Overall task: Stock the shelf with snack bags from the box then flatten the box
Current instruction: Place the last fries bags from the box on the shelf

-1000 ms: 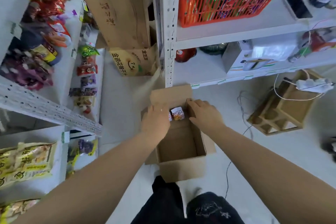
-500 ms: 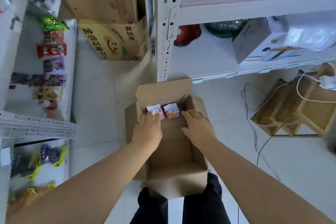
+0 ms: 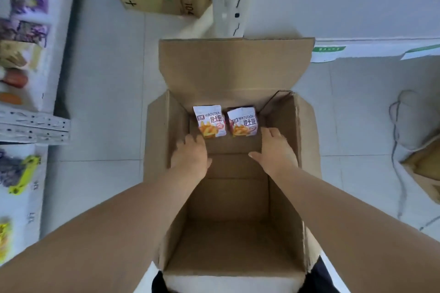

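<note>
Stocking looked nearly finished: the left snack bag (image 3: 210,121) and right snack bag (image 3: 242,122) lay side by side against the cardboard box's (image 3: 233,66) far wall. The left hand (image 3: 190,154) and right hand (image 3: 276,150) were inside, fingers loosely spread, gripping nothing. Each would next need to pinch a bag.

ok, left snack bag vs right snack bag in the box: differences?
The left bag reaches a little farther toward the far wall of the box than the right bag. A dark edge shows along the right bag's top; the left bag's is plain white. The left hand is at the left bag's lower corner, the right hand beside the right bag's. Shared: same white fries print, facing up, side by side.
</note>
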